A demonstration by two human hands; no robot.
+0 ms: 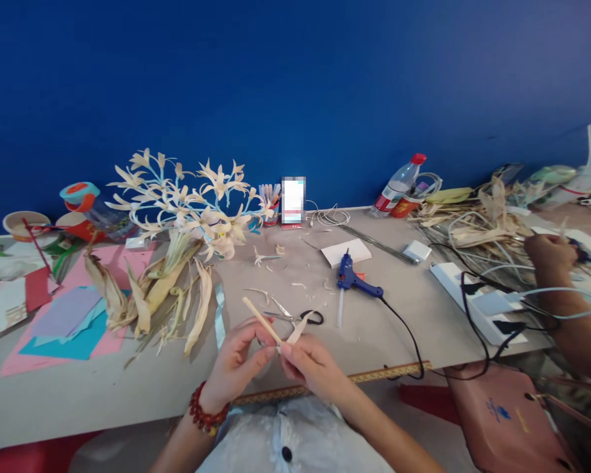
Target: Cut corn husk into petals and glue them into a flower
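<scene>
Between my two hands, above the table's front edge, is a pale strip of corn husk [260, 315]. My left hand [243, 358], with a red bead bracelet at the wrist, pinches it near its lower end. My right hand [309, 364] closes its thumb and fingers on the same husk, and a curled tip [300, 326] sticks up above them. Just beyond my hands lie black-handled scissors [312, 318], partly covered by the husk. A blue glue gun [355, 281] with a clear stick lies to the right. Husk flowers [197, 203] stand behind on the left.
Dried corn husks [150, 295] lie on coloured paper [62, 322] at left. A phone [293, 200] stands against the blue wall. Wires [379, 243], a bottle [398, 187] and a power strip [465, 302] with cables are at right. Another person's hand [551, 256] works there.
</scene>
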